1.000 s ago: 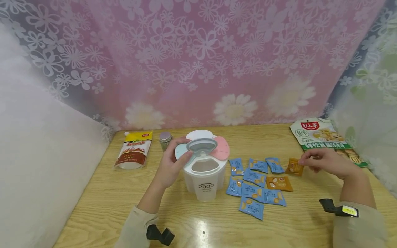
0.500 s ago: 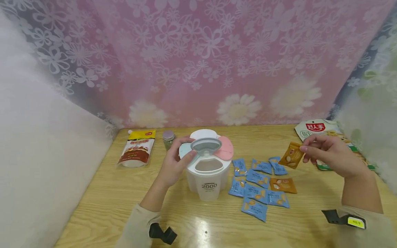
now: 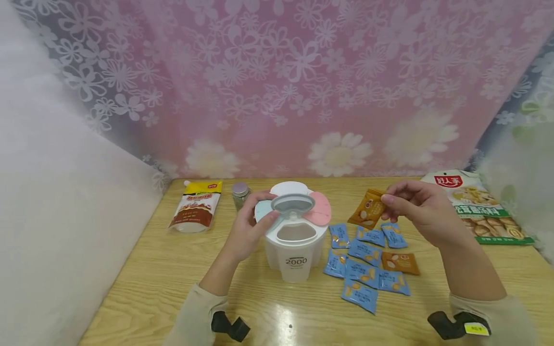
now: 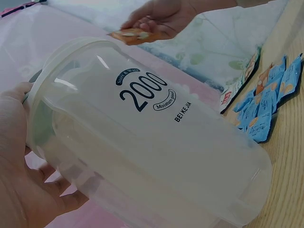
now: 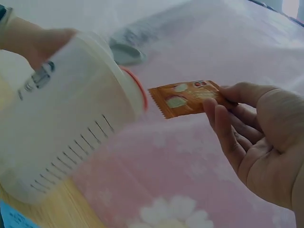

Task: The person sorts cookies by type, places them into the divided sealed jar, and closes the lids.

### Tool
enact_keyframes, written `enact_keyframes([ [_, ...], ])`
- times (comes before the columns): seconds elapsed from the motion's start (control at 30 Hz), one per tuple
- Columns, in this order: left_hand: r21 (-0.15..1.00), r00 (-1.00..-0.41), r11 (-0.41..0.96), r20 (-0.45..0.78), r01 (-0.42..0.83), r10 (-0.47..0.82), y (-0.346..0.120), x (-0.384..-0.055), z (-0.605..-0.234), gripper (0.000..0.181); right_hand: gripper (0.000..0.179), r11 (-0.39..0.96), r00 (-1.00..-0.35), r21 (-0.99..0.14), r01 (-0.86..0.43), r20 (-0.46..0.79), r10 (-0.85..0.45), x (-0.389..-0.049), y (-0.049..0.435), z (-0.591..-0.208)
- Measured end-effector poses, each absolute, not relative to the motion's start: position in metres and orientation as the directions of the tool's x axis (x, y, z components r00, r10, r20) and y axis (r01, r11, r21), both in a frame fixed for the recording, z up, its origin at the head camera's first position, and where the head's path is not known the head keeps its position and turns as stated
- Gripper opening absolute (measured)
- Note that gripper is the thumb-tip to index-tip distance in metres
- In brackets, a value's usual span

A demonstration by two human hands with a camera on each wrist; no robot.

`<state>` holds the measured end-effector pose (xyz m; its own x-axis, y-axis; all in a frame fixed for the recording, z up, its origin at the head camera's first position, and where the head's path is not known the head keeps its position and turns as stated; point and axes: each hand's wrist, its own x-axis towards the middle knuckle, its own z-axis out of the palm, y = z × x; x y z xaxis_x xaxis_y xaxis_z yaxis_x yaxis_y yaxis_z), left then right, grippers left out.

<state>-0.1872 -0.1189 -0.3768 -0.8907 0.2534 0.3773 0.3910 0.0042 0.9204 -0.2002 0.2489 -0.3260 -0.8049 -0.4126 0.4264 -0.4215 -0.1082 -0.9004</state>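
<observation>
A translucent storage canister (image 3: 295,262) marked 2000 stands on the table, its top split into pastel lids. The front lid (image 3: 293,204) is flipped up, leaving the front opening uncovered. My left hand (image 3: 248,226) grips the canister's left side, thumb on the blue lid and fingers behind; the left wrist view shows those fingers (image 4: 57,187) spread along its wall. Between thumb and fingers, my right hand (image 3: 421,209) pinches an orange snack packet (image 3: 368,210) by one end, up in the air to the right of the canister. A second orange packet (image 3: 400,263) lies among several blue packets (image 3: 361,273).
A yellow, white and brown spouted pouch (image 3: 196,206) lies at the back left. Close behind my left hand is a small glass jar (image 3: 240,194) with a purplish lid. A large green-and-white food bag (image 3: 480,206) lies at the right. Floral cloth (image 3: 277,96) hangs behind the table.
My right hand has lifted the orange packet off the table beside the blue packets and carried it left towards the canister. The left hand keeps its grip.
</observation>
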Motion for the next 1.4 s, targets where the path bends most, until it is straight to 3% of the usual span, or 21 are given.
enact_keyframes([
  [0.3,0.909,-0.888,0.046,0.393,0.415,0.239,-0.118,-0.186,-0.377,0.032,0.016,-0.100,-0.796,-0.888,-0.450,0.449,-0.405,-0.188,0.199,-0.300],
  [0.47,0.900,-0.881,0.052,0.411,0.433,0.233,-0.117,-0.188,-0.377,0.032,0.017,-0.159,-0.760,-0.871,-0.464,0.484,-0.434,-0.181,0.177,-0.295],
  [0.63,0.897,-0.876,0.050,0.415,0.438,0.245,-0.116,-0.187,-0.377,0.032,0.012,-0.132,-0.745,-0.862,-0.490,0.493,-0.450,-0.174,0.156,-0.292],
  [1.03,0.902,-0.880,0.057,0.401,0.427,0.253,-0.119,-0.186,-0.375,0.035,0.010,0.102,-0.761,-0.893,-0.438,0.308,-0.571,-0.173,0.135,-0.301],
  [1.4,0.902,-0.883,0.059,0.403,0.428,0.239,-0.119,-0.187,-0.377,0.036,0.016,0.077,-0.759,-0.941,-0.328,0.215,-0.615,-0.185,0.148,-0.308],
])
